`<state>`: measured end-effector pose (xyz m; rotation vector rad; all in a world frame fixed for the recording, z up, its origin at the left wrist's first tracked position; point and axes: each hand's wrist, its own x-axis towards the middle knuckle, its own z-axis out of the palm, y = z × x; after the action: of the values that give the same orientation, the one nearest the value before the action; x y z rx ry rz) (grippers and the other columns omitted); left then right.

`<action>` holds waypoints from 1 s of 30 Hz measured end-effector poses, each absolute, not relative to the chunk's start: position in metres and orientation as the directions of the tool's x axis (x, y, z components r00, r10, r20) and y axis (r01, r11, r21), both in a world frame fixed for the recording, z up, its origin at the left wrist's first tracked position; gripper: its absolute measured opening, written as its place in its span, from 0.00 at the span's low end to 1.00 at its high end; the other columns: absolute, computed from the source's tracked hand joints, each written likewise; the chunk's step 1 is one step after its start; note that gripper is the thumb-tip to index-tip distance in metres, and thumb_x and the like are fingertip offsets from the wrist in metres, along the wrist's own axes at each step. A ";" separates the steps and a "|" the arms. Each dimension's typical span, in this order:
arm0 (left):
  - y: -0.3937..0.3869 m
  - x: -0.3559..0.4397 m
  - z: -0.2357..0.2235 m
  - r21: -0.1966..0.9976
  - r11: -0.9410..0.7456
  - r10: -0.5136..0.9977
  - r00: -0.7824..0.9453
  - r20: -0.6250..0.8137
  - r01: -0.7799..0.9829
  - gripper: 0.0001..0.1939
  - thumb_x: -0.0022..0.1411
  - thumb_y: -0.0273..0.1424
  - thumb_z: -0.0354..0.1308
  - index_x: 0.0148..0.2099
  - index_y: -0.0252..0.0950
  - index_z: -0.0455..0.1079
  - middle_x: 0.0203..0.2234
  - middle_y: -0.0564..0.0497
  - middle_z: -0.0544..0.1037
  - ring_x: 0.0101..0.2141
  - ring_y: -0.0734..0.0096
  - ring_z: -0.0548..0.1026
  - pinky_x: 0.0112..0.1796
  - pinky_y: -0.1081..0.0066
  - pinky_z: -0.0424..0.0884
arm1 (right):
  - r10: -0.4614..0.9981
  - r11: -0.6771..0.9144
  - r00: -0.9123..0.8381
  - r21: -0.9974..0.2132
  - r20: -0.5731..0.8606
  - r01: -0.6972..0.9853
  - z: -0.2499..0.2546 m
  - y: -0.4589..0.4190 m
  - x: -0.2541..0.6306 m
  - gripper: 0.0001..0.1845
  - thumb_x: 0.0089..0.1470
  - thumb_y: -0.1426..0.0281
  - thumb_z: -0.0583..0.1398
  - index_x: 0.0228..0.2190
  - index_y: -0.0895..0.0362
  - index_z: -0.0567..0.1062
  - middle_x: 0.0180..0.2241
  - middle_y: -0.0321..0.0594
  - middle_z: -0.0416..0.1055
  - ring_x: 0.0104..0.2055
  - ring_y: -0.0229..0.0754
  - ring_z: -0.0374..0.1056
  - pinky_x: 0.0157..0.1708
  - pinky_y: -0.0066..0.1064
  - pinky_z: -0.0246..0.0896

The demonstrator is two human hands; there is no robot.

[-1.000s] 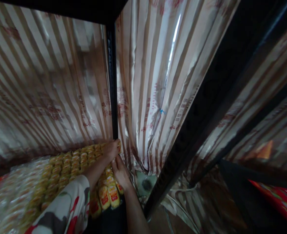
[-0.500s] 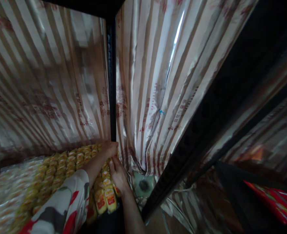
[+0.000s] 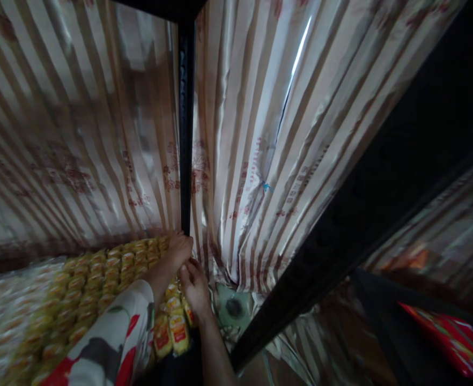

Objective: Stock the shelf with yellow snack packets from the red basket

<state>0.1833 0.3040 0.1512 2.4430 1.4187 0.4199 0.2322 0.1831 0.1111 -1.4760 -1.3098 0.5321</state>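
Observation:
My left hand (image 3: 180,250) reaches across to the far right corner of the snack rows, close to the foot of the black upright post. Its fingers are bent and mostly turned away from view. Just below it, my right hand (image 3: 195,285) is curled at the right edge of the rows, its thumb side near the left hand. What lies between the fingers of either hand is hidden. Small yellow-wrapped snack packs (image 3: 113,261) stand in tight rows under and left of my forearms. Two packs with orange-red labels (image 3: 179,333) lie nearest me.
Clear-wrapped packs (image 3: 9,300) lie at the left. A black shelf post (image 3: 185,128) rises behind my hands, and a thick dark beam (image 3: 341,214) slants across the right. Striped curtains (image 3: 236,134) hang behind. Lower right is a red package (image 3: 449,338) on a dark shelf.
The view has shifted slightly. My left hand has moved a little to the left, and both hands stay close together at the corner of the packs.

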 end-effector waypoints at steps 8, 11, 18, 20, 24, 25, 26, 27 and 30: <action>0.299 0.182 0.156 0.236 -0.517 0.854 0.514 0.082 0.823 0.09 0.53 0.22 0.50 0.33 0.35 0.71 0.24 0.44 0.74 0.37 0.59 0.71 0.47 0.63 0.58 | 0.905 0.171 0.290 -0.890 0.312 0.423 0.111 0.182 0.230 0.21 0.58 0.60 0.49 0.44 0.54 0.74 0.46 0.43 0.71 0.50 0.45 0.65 0.51 0.37 0.58; 0.297 0.181 0.157 0.195 -0.536 0.843 0.533 0.072 0.821 0.10 0.55 0.23 0.49 0.35 0.35 0.71 0.26 0.43 0.75 0.37 0.59 0.72 0.46 0.63 0.58 | 0.894 0.171 0.313 -0.890 0.320 0.422 0.112 0.181 0.229 0.21 0.57 0.60 0.49 0.43 0.57 0.74 0.48 0.45 0.70 0.51 0.45 0.64 0.52 0.36 0.56; 0.297 0.179 0.161 0.139 -0.584 0.810 0.586 0.037 0.799 0.16 0.42 0.29 0.65 0.37 0.35 0.70 0.30 0.41 0.76 0.41 0.51 0.71 0.48 0.60 0.59 | 0.912 0.040 0.365 -0.927 0.187 0.374 0.117 0.177 0.229 0.18 0.56 0.60 0.49 0.40 0.56 0.70 0.40 0.43 0.73 0.43 0.44 0.68 0.46 0.35 0.61; 0.297 0.179 0.162 0.129 -0.581 0.812 0.582 0.028 0.804 0.17 0.42 0.31 0.65 0.37 0.34 0.70 0.31 0.39 0.76 0.41 0.51 0.72 0.47 0.60 0.60 | 0.908 0.034 0.376 -0.925 0.187 0.379 0.119 0.176 0.230 0.17 0.56 0.60 0.49 0.40 0.56 0.70 0.39 0.43 0.72 0.43 0.45 0.68 0.45 0.35 0.60; 0.296 0.179 0.164 0.124 -0.581 0.812 0.583 0.018 0.804 0.12 0.46 0.30 0.62 0.36 0.33 0.71 0.32 0.40 0.77 0.40 0.54 0.73 0.47 0.62 0.61 | 0.905 0.058 0.369 -0.922 0.211 0.383 0.122 0.172 0.232 0.21 0.58 0.59 0.47 0.44 0.57 0.70 0.44 0.45 0.71 0.48 0.45 0.66 0.49 0.36 0.58; 0.295 0.179 0.165 0.127 -0.582 0.811 0.585 0.017 0.803 0.10 0.46 0.29 0.60 0.35 0.33 0.71 0.32 0.40 0.77 0.39 0.56 0.73 0.47 0.62 0.61 | 0.902 0.061 0.374 -0.922 0.215 0.383 0.123 0.170 0.232 0.22 0.58 0.59 0.47 0.46 0.57 0.69 0.46 0.46 0.71 0.50 0.45 0.65 0.50 0.37 0.57; 0.294 0.178 0.166 0.133 -0.582 0.810 0.586 0.018 0.802 0.09 0.47 0.27 0.59 0.35 0.33 0.71 0.31 0.41 0.77 0.39 0.57 0.73 0.47 0.63 0.62 | 0.898 0.060 0.384 -0.923 0.217 0.381 0.124 0.169 0.233 0.23 0.58 0.59 0.47 0.48 0.58 0.69 0.48 0.46 0.69 0.51 0.46 0.64 0.52 0.37 0.55; 0.293 0.178 0.167 0.142 -0.583 0.810 0.586 0.024 0.800 0.09 0.48 0.26 0.58 0.35 0.32 0.72 0.32 0.41 0.77 0.39 0.57 0.73 0.47 0.63 0.62 | 0.893 0.055 0.396 -0.924 0.215 0.377 0.124 0.167 0.233 0.25 0.58 0.59 0.46 0.49 0.58 0.68 0.49 0.47 0.68 0.53 0.46 0.62 0.53 0.38 0.54; 0.287 0.173 0.172 0.184 -0.572 0.819 0.570 0.070 0.799 0.11 0.53 0.26 0.53 0.39 0.32 0.71 0.38 0.40 0.75 0.44 0.59 0.71 0.47 0.65 0.63 | 0.881 0.033 0.432 -0.935 0.194 0.352 0.122 0.162 0.234 0.28 0.59 0.58 0.44 0.51 0.61 0.67 0.52 0.48 0.66 0.55 0.46 0.60 0.55 0.38 0.52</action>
<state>0.1733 0.2866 0.1716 2.6652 1.3808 0.2223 0.2343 0.1623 0.1221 -1.5471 -1.1256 0.5808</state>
